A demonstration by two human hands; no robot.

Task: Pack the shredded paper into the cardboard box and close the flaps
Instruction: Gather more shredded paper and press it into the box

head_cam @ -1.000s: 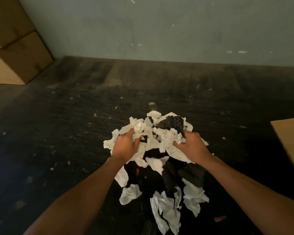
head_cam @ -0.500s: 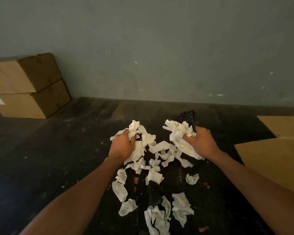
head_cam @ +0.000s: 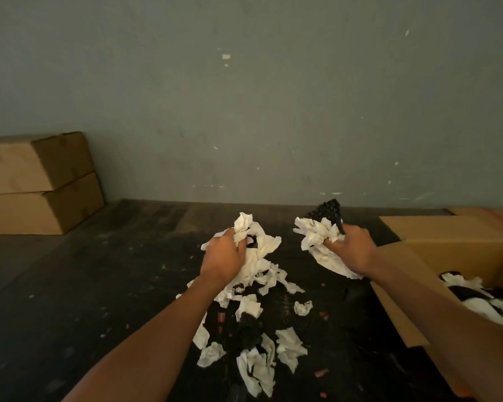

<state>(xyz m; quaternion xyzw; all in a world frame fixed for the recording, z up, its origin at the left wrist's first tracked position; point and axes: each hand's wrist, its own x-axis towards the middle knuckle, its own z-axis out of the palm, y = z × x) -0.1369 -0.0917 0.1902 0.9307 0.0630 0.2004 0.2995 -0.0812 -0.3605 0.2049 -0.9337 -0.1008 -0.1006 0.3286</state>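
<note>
**Two handfuls lifted, box waiting at our right**

At nine o'clock, against the wall (head_cam: 244, 97), two closed boxes (head_cam: 38, 184) sit stacked, no part of our work as far as we can judge.

Moving toward the centre, our left hand (head_cam: 225, 258) is clenched around a bunch of white paper scraps (head_cam: 259, 250), some strands trailing down to the loose pile (head_cam: 253, 338) spread over the dark floor (head_cam: 84, 300) at six o'clock. Black pieces are mixed through that pile.

Just past centre, toward one o'clock, our right hand (head_cam: 350, 250) is clenched on a second wad of white paper (head_cam: 317, 236) with a black knobbly piece (head_cam: 328, 211) sticking up out of it.

At three to four o'clock stands the open cardboard box (head_cam: 462, 248), its flaps (head_cam: 398, 300) spread outward. Inside it we can see white and black scraps (head_cam: 476, 294) already lying there.

We judge the packing partly done: some paper is in the box, two handfuls are in the air, and a fair heap is left on the floor. The flaps are not yet closed.

Compared with half a second ago, our hands have risen and drawn further apart, the right one nearer the box. Our view has swung rightward too, so the box's inside now shows where only its flap did.
</note>
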